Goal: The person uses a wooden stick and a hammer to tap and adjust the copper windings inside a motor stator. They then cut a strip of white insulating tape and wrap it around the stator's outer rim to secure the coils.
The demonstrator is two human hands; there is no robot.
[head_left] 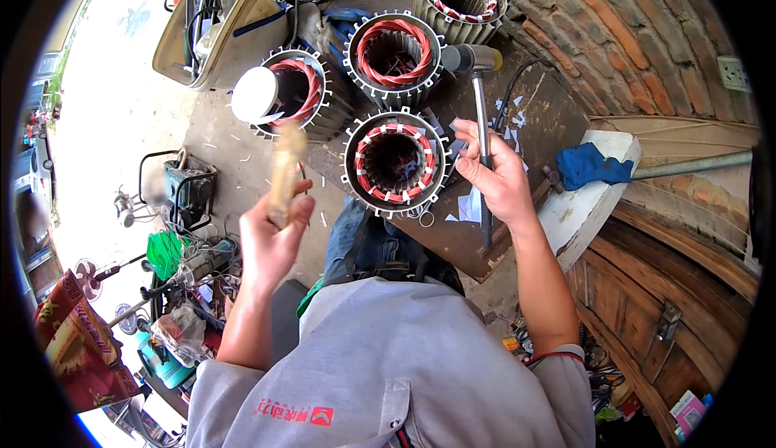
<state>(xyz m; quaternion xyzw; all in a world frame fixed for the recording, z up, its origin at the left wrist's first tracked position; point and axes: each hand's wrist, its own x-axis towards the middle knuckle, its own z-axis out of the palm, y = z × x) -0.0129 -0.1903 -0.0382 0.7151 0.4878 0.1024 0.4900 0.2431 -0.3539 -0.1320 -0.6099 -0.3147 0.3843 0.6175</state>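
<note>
My left hand (275, 234) grips a light wooden piece (284, 175), blurred by motion, left of the nearest motor stator (349, 161). My right hand (505, 177) is loosely closed round the handle of a mallet (482, 113), its dark head up and away from me. The nearest stator stands upright between my hands, its red coils tied with white bands round the inner ring. Behind it stands another stator (353, 54) with red coils. A third stator (327, 117) at left bears a white round tub or lid (254, 95) on its rim.
A further stator (423, 4) stands at the back near the brick wall (614, 28). White paper scraps (469, 206) lie on the dark work surface (541, 125). A tool bin (250, 20) stands back left. On the right, a blue cloth (594, 165) lies on a white ledge (578, 214).
</note>
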